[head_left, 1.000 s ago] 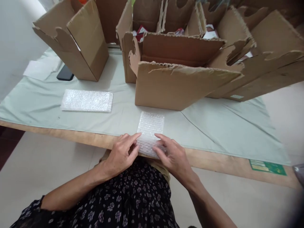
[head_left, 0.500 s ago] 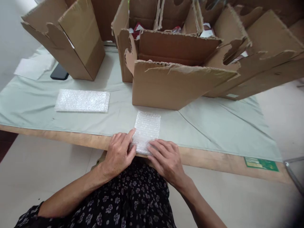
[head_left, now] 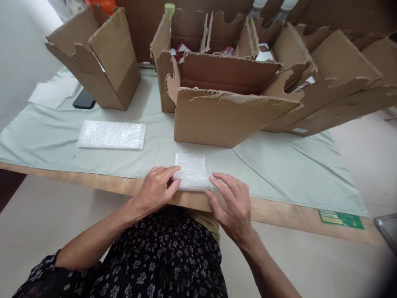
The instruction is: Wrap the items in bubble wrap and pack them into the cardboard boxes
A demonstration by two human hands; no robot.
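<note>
A small piece of bubble wrap (head_left: 190, 169) lies by the table's front edge, with a folded layer across its nearer part. My left hand (head_left: 158, 186) holds its left side, the index finger on top and the thumb at the near corner. At the right side is my right hand (head_left: 232, 203), thumb and fingers apart, with the fingertips close to the wrap's edge. Farther left on the cloth rests a longer, flat bubble-wrap piece (head_left: 111, 135), touched by neither hand.
An opened cardboard box (head_left: 229, 118) stands just beyond the small wrap, with several more boxes behind it. Another carton (head_left: 114, 82) is at the back left, beside a dark phone-like object (head_left: 84, 99) and white sheets (head_left: 48, 95). Pale green cloth (head_left: 279, 165) covers the table.
The small wrap is now shorter front to back, its near part folded over. My right hand has moved right, off its top, and its fingers have spread. The view has tilted up slightly.
</note>
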